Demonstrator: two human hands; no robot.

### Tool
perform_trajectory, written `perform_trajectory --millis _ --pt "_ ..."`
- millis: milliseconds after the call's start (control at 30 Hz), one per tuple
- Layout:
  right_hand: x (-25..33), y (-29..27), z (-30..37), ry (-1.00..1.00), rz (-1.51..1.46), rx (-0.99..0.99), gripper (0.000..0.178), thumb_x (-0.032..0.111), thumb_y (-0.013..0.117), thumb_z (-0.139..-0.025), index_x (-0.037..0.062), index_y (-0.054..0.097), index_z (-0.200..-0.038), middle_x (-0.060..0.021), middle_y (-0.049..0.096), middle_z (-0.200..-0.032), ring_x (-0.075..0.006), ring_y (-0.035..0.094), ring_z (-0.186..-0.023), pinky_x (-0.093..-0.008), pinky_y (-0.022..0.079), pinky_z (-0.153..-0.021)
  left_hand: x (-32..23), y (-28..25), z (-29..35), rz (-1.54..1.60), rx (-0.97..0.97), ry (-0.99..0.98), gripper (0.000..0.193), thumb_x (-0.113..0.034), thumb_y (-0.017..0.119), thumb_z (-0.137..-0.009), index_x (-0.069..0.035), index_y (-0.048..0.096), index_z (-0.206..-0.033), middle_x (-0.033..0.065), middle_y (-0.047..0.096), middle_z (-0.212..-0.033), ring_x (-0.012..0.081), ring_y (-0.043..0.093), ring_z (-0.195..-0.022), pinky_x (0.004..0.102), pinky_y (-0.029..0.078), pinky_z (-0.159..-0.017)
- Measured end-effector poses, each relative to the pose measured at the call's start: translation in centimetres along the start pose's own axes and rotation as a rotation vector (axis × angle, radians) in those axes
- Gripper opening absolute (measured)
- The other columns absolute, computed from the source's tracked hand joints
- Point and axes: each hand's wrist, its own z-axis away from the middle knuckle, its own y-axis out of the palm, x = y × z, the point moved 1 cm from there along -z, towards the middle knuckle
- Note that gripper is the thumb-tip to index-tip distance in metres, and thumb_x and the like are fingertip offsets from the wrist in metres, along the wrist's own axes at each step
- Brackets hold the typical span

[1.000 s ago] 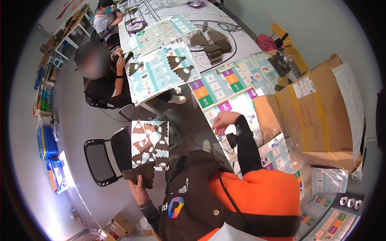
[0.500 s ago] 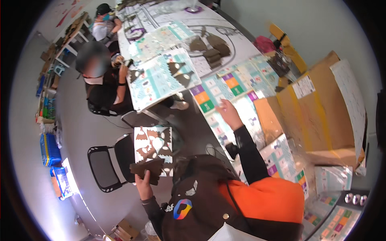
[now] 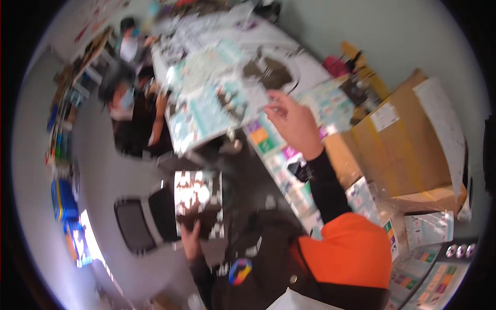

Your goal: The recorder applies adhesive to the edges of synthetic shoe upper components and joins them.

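Observation:
My left hand (image 3: 191, 239) is closed on dark brown flat pieces (image 3: 204, 219), low over a white sheet (image 3: 220, 186) beside the black chair. Several brown cut-out shapes lie on that sheet, partly washed out by glare. My right hand (image 3: 297, 123) is raised over the near end of the long table (image 3: 297, 54). Its fingers are bent and apart, somewhat blurred, with nothing visible in them. Beyond it on the tabletop is a pile of dark brown pieces (image 3: 274, 75). More brown cut-outs (image 3: 232, 105) rest on the pale blue printed board (image 3: 199, 121).
A person (image 3: 134, 126) in dark clothes sits at the table's left side, another (image 3: 129, 46) farther back. A large cardboard box (image 3: 408, 144) stands at right. The black chair (image 3: 137, 222) is at lower left. Shelves (image 3: 64, 103) and blue bins (image 3: 64, 199) line the left wall.
My right hand has risen and moved farther over the table, looking larger. My left hand has shifted slightly down and right with the brown pieces. The whole view is now blurred.

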Motion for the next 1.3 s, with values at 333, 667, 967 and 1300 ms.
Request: perform_trajectory --millis 333,667,967,1300 --pt "-1.9 1.3 0.6 -0.059 0.933 0.513 0.050 0.011 0.058 -0.093 0.0183 0.055 -0.142 -0.0167 0.068 -0.076 -0.0346 0.068 -0.074 -0.0481 0.053 -0.066 0.0 -0.2 0.9 0.062 0.192 -0.069 0.025 -0.003 0.070 -0.091 0.002 0.062 -0.114 0.0109 0.069 -0.110 0.0133 0.067 -0.090 0.0288 0.055 -0.080" --pt "4.0 6.7 1.9 -0.663 0.080 2.090 0.033 0.008 0.058 -0.088 0.0138 0.074 -0.117 -0.0131 0.074 -0.097 -0.0344 0.067 -0.090 -0.0423 0.053 -0.075 -3.7 2.0 -1.4 -0.255 0.167 0.184 0.027 -0.001 0.070 -0.090 0.002 0.061 -0.115 0.0084 0.072 -0.103 0.0135 0.068 -0.091 0.0285 0.054 -0.082" --pt "7.5 8.4 -7.1 -1.142 0.279 0.296 0.041 0.004 0.064 -0.081 0.0133 0.063 -0.120 -0.0095 0.068 -0.083 -0.0268 0.066 -0.071 -0.0370 0.053 -0.062 -0.2 1.5 -2.9 -0.102 0.178 0.059 0.027 -0.005 0.073 -0.090 0.004 0.062 -0.114 0.0076 0.071 -0.101 0.0127 0.067 -0.089 0.0284 0.055 -0.080" --pt "5.3 4.8 6.2 -1.055 0.259 0.697 0.043 0.012 0.064 -0.081 0.0059 0.060 -0.123 -0.0053 0.050 -0.068 -0.0227 0.055 -0.065 -0.0381 0.047 -0.060 2.0 -1.8 -0.7 -0.001 -0.027 0.026 0.028 -0.007 0.074 -0.089 0.000 0.062 -0.114 0.0049 0.069 -0.103 0.0123 0.062 -0.097 0.0300 0.051 -0.086"
